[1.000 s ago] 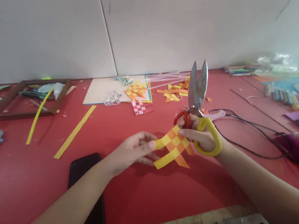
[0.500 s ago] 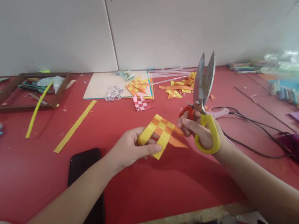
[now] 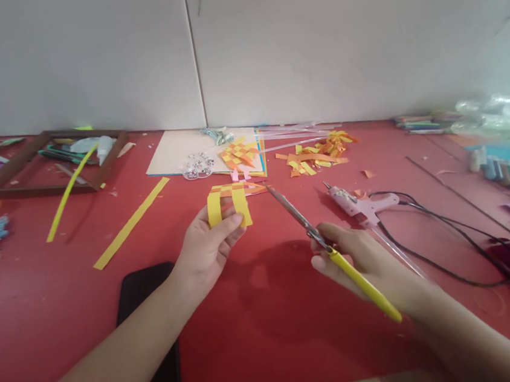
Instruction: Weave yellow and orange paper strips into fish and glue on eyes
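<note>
Between the thumb and fingers of my left hand (image 3: pixel 212 241) is a woven paper piece (image 3: pixel 240 204) of yellow and orange strips. It is tilted so I see it nearly edge-on, with two yellow ends hanging toward me and orange ends pointing right. My right hand (image 3: pixel 357 253) grips a pair of scissors (image 3: pixel 334 249) with yellow on the handle, turned edge-on. The blade tips lie close to the orange ends; whether they touch, I cannot tell. Behind the woven piece, a pink checkered paper piece (image 3: pixel 240 173) is partly hidden.
A pink glue gun (image 3: pixel 361 204) with a black cord lies right of my right hand. A black phone (image 3: pixel 153 372) lies under my left forearm. Farther back are a yellow strip (image 3: pixel 131 224), a brown frame (image 3: pixel 31 190), paper scraps (image 3: pixel 309 160) and another woven piece (image 3: pixel 238 154).
The scissors have swung from upright to pointing left, tips now near the woven piece. My left hand has moved left and tilted the piece from face-on to edge-on.
</note>
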`<state>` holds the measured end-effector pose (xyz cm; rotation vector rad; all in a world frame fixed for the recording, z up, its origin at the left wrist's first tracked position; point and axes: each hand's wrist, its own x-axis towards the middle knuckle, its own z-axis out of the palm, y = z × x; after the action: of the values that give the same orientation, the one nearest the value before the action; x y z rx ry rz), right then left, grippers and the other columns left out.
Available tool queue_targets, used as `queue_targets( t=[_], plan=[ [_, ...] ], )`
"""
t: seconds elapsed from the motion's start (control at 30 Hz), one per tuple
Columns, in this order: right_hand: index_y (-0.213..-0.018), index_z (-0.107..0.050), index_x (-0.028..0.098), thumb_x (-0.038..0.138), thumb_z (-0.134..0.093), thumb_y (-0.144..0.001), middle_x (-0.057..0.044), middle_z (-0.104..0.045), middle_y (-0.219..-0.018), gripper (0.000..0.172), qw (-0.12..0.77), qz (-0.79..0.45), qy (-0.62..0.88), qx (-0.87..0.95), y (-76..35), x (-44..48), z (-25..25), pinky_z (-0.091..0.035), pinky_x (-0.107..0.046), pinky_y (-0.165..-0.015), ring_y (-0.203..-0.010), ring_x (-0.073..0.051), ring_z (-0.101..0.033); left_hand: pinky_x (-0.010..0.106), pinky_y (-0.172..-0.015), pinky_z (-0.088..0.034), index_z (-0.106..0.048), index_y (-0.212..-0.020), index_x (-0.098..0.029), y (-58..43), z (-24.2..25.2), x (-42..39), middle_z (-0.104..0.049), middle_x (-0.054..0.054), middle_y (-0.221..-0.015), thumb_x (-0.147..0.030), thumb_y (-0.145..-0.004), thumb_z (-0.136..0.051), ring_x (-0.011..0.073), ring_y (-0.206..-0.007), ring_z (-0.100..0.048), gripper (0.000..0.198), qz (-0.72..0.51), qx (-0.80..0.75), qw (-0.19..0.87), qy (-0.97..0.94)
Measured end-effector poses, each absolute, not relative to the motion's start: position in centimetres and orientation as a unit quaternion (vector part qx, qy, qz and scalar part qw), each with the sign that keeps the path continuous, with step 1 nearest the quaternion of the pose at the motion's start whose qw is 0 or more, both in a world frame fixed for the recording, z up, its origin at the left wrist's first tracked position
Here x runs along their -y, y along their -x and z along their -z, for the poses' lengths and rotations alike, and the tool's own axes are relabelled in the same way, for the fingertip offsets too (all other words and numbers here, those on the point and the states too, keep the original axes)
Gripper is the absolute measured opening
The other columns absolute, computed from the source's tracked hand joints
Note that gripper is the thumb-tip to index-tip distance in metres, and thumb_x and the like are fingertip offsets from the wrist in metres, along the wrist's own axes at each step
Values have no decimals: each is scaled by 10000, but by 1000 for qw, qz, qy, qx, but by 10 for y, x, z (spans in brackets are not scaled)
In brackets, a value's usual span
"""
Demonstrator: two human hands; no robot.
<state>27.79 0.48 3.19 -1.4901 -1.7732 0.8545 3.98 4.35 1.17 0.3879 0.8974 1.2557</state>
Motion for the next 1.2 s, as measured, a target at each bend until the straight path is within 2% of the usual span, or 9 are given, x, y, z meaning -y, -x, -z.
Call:
queue_targets(
  t=[0.1,0.2,0.33,0.5,0.63,0.73,0.83,1.0,1.2],
  plan=[
    [-640,-411,230,585,-614,-820,44,-449,-535,447,165,-206,594,760,-274,-5,-32,-251,-243,-452,-451,-105,-371,176,-670,-600,-713,-911,-177,-39,-11,-44,-684,-67,-736,-52,-605,-868,74,-685,-682,365,-572,-396,699,-167],
    [-642,-352,243,690,-545,-818,45,-407,-523,517,116,-140,623,761,-275,-7,-29,-248,-253,-470,-466,-114,-342,177,-609,-598,-713,-930,-173,-37,-9,-44,-664,-68,-727,-84,-624,-876,74,-669,-668,357,-567,-394,702,-174],
    [-634,-325,244,748,-515,-801,45,-398,-522,564,70,-145,642,749,-276,-8,-28,-234,-259,-478,-471,-116,-334,163,-567,-583,-702,-926,-172,-35,-7,-44,-650,-76,-726,-86,-642,-871,61,-648,-651,341,-568,-391,705,-168],
    [-646,-325,241,745,-505,-805,46,-408,-538,558,32,-181,643,743,-273,-6,-32,-227,-269,-495,-487,-122,-362,171,-669,-607,-703,-1002,-181,-35,-8,-43,-685,-63,-757,-45,-662,-849,66,-708,-680,395,-576,-383,703,-165],
    [-683,-327,248,683,-498,-831,40,-445,-569,491,8,-207,632,747,-270,-4,-37,-237,-269,-498,-503,-132,-390,171,-687,-609,-699,-995,-183,-37,-8,-43,-692,-64,-747,-41,-648,-859,70,-711,-689,408,-586,-379,695,-176],
    [-745,-350,250,612,-486,-864,25,-504,-624,404,14,-213,607,765,-269,-2,-39,-266,-265,-517,-530,-144,-437,171,-693,-609,-695,-973,-179,-38,-7,-43,-689,-65,-738,-47,-636,-871,67,-695,-685,402,-590,-377,689,-187],
    [-765,-360,249,623,-442,-889,13,-534,-643,402,22,-213,607,765,-269,0,-39,-278,-262,-522,-537,-152,-469,181,-699,-613,-692,-1006,-191,-38,-7,-41,-684,-64,-754,-78,-659,-872,73,-703,-692,407,-580,-383,691,-200],
    [-735,-395,246,693,-465,-842,-1,-559,-624,464,16,-139,656,741,-274,-4,-32,-264,-266,-514,-538,-167,-491,204,-692,-617,-686,-1002,-196,-38,-6,-40,-683,-55,-787,-110,-675,-871,102,-730,-713,385,-567,-392,691,-218],
    [-659,-462,240,715,-532,-781,-14,-593,-572,495,-28,-53,695,716,-288,-16,-22,-240,-270,-487,-508,-185,-525,194,-693,-602,-674,-980,-196,-37,-5,-42,-673,-55,-777,-99,-676,-863,89,-732,-694,370,-591,-389,678,-200]
  ],
)
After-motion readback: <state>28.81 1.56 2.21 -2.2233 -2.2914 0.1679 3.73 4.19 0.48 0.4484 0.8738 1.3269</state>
